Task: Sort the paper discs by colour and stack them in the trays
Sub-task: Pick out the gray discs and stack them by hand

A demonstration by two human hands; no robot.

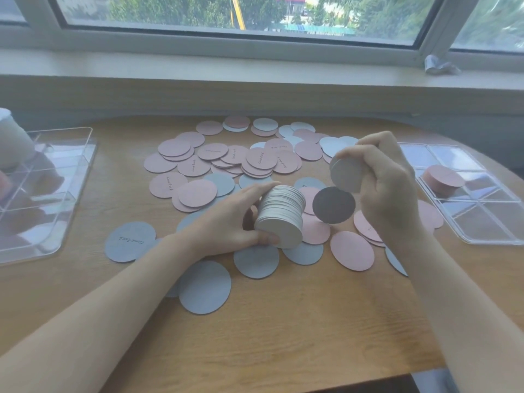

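Grey disc stack (280,217) in left hand (226,219)'s grip; right hand (388,188) pinching discs (346,175).

A table (283,321) stands before a windowsill (255,66). Loose discs (215,165) lie spread over its middle. One tray (65,194) sits at the left edge, another tray (482,222) at the right with a disc stack (443,178) in a far compartment.

Likely a room in a home or office: a wooden table (283,321) stands against a pale sill (198,63) beneath a wide window (241,12), with trees beyond the window.
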